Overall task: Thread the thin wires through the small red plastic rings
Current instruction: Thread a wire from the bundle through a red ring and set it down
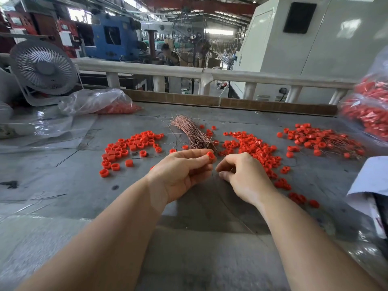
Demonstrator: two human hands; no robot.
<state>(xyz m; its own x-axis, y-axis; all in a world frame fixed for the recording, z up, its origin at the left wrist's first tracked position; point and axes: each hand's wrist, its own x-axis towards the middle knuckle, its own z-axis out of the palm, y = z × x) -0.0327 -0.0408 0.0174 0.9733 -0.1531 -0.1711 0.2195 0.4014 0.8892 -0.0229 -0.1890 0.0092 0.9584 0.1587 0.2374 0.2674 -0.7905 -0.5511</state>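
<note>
A person's two bare forearms reach out over a grey surface (63, 185) in a factory hall. The left hand (184, 171) is curled, its thumb and fingertips pinching a small red ring (210, 155) held just above the surface. The right hand (241, 175) sits just beside it, fingers curled inward with thumb and forefinger pressed together; a thin wire (212, 179) runs down between the two hands, though it is too fine to tell whether it has entered the ring.

Just beyond the hands lies a bundle of copper wires (193, 133), fanned out at the far end. To its left is a loose scatter of red rings (130, 148). To its right is a denser pile of rings (252, 148), trailing toward the person's right forearm. Farther right lies another group of rings with thin wires (321, 141) sticking out of them.

At the far left of the surface sits a crumpled clear plastic bag (96, 101) with red pieces inside, and behind it a white fan (43, 67). At the right edge a full bag of red parts (367, 110) bulges, blurred. A white railing (189, 74) borders the far side, with a blue machine (113, 36) and a large white cabinet (315, 49) beyond.
</note>
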